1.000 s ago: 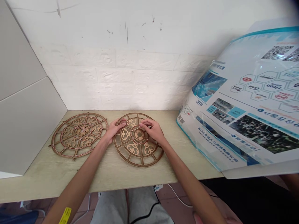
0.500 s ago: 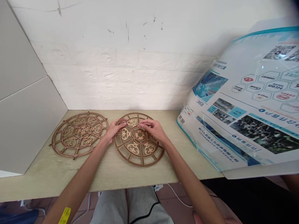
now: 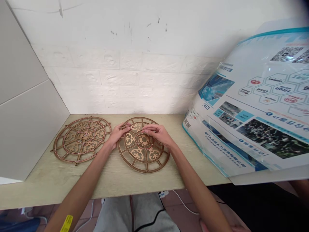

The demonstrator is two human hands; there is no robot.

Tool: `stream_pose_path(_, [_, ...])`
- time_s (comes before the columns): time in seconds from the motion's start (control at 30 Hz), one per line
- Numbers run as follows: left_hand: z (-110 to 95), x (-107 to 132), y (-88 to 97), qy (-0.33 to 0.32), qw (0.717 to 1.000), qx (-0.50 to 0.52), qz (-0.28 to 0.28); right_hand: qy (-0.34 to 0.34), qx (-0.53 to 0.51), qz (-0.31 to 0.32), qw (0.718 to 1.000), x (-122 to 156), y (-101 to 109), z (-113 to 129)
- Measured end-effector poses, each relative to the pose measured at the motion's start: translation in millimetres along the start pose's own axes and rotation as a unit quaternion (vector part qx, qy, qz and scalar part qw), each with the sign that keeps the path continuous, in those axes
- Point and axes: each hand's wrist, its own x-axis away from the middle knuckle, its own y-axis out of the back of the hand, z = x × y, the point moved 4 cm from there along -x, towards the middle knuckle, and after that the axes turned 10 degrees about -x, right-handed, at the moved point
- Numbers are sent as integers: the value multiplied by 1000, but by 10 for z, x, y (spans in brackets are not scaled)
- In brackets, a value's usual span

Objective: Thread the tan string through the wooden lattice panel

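Observation:
A round openwork panel (image 3: 138,154), bronze-coloured with scroll ornaments and a central hub, lies in front of me on the table. My left hand (image 3: 117,135) holds its upper left rim, thumb on top and the other fingers at the outer edge. Over the upper right of the hub is my right hand (image 3: 159,133), its thumb and forefinger pinched together. Whatever sits between those fingertips is too small to make out. Thin reddish lines ring the hub near them. To the left lies a second, similar round panel (image 3: 72,147), with shinier copper-coloured lines along its rings and small tabs on its rim.
The pale wooden table (image 3: 108,185) ends at a white brick-patterned wall (image 3: 125,80). Grey panels (image 3: 31,129) border it on the left. A large printed plastic-covered sheet (image 3: 231,135) leans over the right side. Cables (image 3: 183,203) hang below the front edge.
The right hand's fingers have shifted very slightly near the hub. The left hand keeps its hold on the rim, and both panels stay in place.

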Motion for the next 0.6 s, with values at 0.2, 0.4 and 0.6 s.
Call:
stream_pose_path(0.2, [-9, 14, -12, 1, 1000, -4, 2, 32, 51, -67, 996, 0, 24, -16])
stream_pose_path(0.4, [19, -8, -4, -2, 1000, -8, 8, 109, 144, -95, 979, 38, -100, 66])
stream_pose_path(0.6, [32, -27, -1, -24, 998, -54, 9, 117, 180, -81, 973, 39, -124, 26])
